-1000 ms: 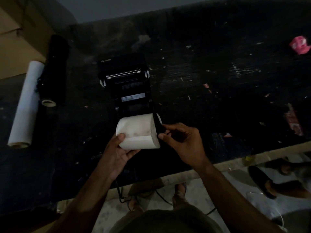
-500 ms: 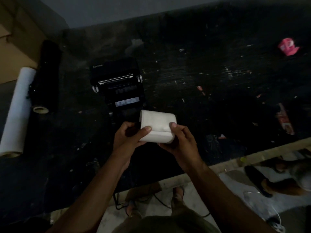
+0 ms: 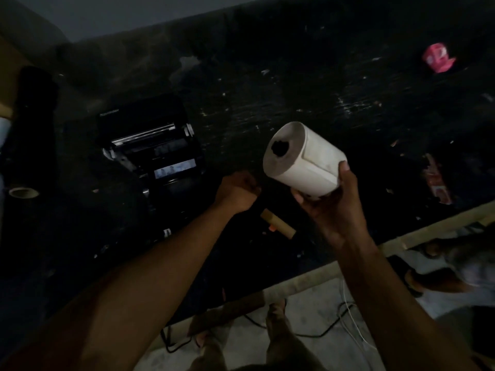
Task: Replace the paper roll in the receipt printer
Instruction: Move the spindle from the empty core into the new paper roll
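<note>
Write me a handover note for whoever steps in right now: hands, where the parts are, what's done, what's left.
Right hand: grip on the white paper roll, held up above the table, right of the printer.
Left hand: closed near the table; contents unclear.
Printer: lid open, no roll visible inside.
Bare cardboard core lies on the table near the front edge.
Left: seat the roll, feed the paper, close the lid.

Dim room: scuffed black table (image 3: 294, 84) (pale-edged), grey wall (image 3: 134, 14) behind, pale concrete floor (image 3: 316, 311) below.
</note>
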Demonstrator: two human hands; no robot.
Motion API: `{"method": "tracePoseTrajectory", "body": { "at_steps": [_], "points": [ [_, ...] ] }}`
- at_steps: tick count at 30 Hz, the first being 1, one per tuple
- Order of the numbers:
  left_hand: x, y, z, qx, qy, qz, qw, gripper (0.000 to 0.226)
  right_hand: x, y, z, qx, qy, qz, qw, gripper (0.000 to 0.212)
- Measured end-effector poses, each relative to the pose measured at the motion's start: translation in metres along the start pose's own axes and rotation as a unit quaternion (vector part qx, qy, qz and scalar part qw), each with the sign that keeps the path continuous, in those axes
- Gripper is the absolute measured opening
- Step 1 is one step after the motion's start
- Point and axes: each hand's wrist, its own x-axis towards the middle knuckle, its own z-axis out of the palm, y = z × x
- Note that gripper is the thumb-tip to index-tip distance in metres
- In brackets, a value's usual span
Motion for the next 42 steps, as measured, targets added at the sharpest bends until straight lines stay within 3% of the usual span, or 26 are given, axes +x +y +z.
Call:
{"method": "tracePoseTrajectory", "body": {
  "at_steps": [3,7,11,15,18,20,27,30,34,39,42],
  "points": [
    [0.018,0.002,0.019,0.122,-0.061,-0.014,0.991,0.038,0.002,-0.008,-0.006,0.005,-0.002,-0.007,1.0,0.054],
    [0.033,-0.001,0.037,0.162,-0.062,-0.001,0.985,0.061,0.0,-0.009,-0.015,0.023,0.005,-0.008,1.0,0.054],
    [0.045,-0.01,0.044,0.179,-0.071,0.012,0.981,0.068,-0.003,-0.006,-0.024,0.035,0.006,-0.003,0.999,0.051],
    [0.053,-0.021,0.045,0.205,-0.04,0.042,0.977,0.056,-0.008,-0.004,-0.032,0.027,0.011,0.004,1.0,0.054],
    [0.051,-0.02,0.043,0.236,-0.043,0.046,0.97,0.07,-0.011,-0.001,-0.036,0.03,0.025,0.01,0.999,0.053],
    [0.05,-0.019,0.045,0.243,-0.044,0.048,0.968,0.068,-0.011,0.002,-0.039,0.033,0.032,0.013,0.999,0.051],
    [0.045,-0.013,0.037,0.136,-0.008,0.072,0.988,0.029,-0.015,0.009,-0.053,0.027,0.041,0.014,0.999,0.055],
    [0.027,0.008,0.011,0.064,0.048,0.108,0.991,0.031,-0.017,0.01,-0.059,0.022,0.049,0.02,0.998,0.054],
    [-0.025,0.028,-0.026,0.001,0.149,0.206,0.967,0.044,-0.02,0.014,-0.063,0.025,0.045,0.022,0.998,0.058],
    [-0.098,0.033,-0.056,-0.041,0.194,0.301,0.933,0.043,-0.026,0.023,-0.055,0.009,0.032,0.044,0.998,0.058],
    [-0.122,0.028,-0.062,-0.046,0.216,0.317,0.923,0.04,-0.028,0.033,-0.043,-0.003,0.024,0.064,0.998,0.066]
  ]
}}
